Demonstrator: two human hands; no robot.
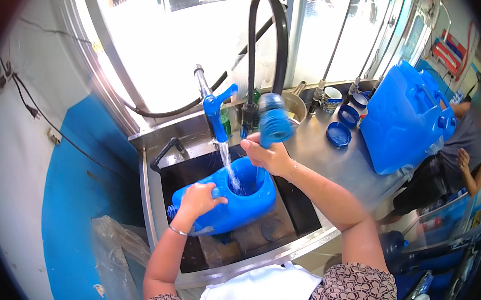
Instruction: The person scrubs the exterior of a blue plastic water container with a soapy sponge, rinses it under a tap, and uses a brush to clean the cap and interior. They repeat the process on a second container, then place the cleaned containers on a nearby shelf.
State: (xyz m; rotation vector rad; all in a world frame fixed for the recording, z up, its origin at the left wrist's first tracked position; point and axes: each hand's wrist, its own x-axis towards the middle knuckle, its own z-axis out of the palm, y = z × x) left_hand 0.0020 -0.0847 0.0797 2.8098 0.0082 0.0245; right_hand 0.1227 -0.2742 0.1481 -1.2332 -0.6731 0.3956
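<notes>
A blue plastic water jug [236, 212] lies on its side over the sink, its wide round mouth facing up. My left hand [199, 201] grips the jug's handle, near a small ribbed spout. From a blue-handled faucet [216, 110] water runs straight into the mouth. My right hand [269, 156] holds up a blue brush-like tool [276, 127] just right of the stream; motion blurs it, so its exact kind is unclear. The tool's lower end shows below my fingers, at the jug's mouth. How deep it reaches cannot be seen.
Beneath the jug is a steel-rimmed sink [301, 244]. Blue round lids [338, 134], a cup [332, 98], a saucepan [296, 106] and larger blue jugs [401, 123] stand on the steel counter [307, 154]. A black hose [283, 40] arches behind. Another person [454, 144] is at right.
</notes>
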